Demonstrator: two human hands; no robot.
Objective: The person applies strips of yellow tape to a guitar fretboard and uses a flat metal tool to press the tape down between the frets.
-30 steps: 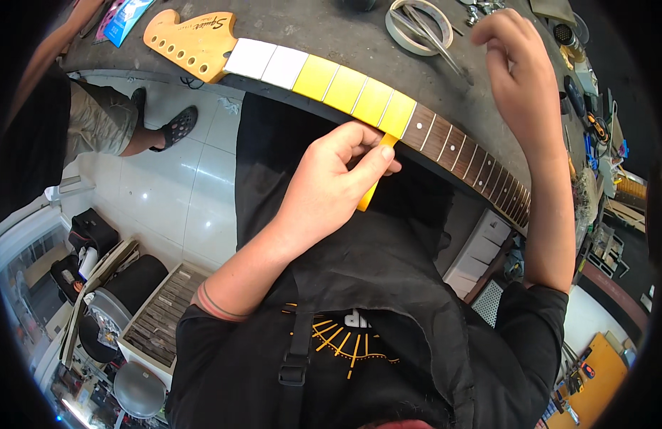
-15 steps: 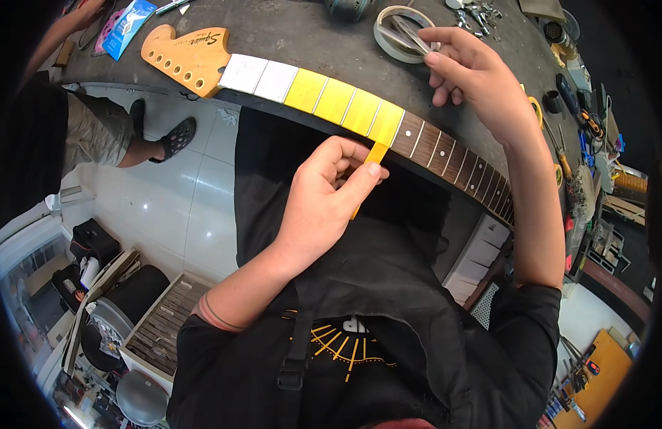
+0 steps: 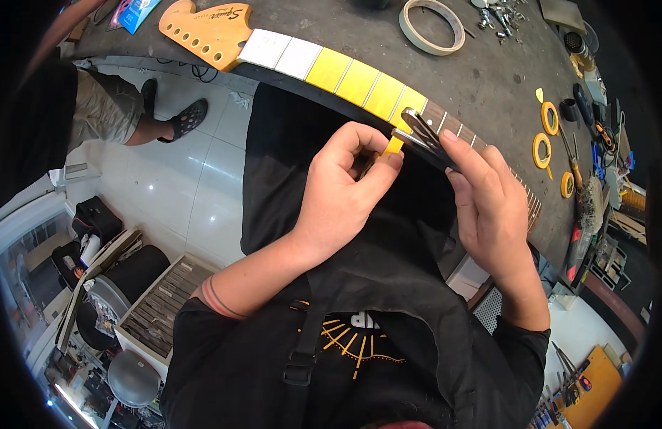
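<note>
A guitar neck (image 3: 206,32) lies along the bench's near edge, its wooden headstock at the left. White tape (image 3: 279,53) covers the first frets, then yellow tape (image 3: 356,84); dark fretboard shows further right. With thumb and fingers, my left hand (image 3: 341,182) pinches the loose yellow tape end that hangs off the neck's near edge. My right hand (image 3: 491,193) grips a slim shiny two-armed metal tool (image 3: 427,139), its arms spread, one tip rounded. One arm lies close to or touching the tape strip just above my left fingers. The tool's exact kind is unclear.
On the bench lie a cream tape roll (image 3: 432,27), small yellow tape rolls (image 3: 542,150), metal hardware (image 3: 499,18) and a brush (image 3: 588,207). Another person's leg (image 3: 156,130) is at the left. A box of dark strips (image 3: 166,304) stands lower left.
My right hand has come down from beside the cream tape roll, bringing the metal tool to the yellow strip. My left hand still pinches the strip. The view has shifted slightly.
</note>
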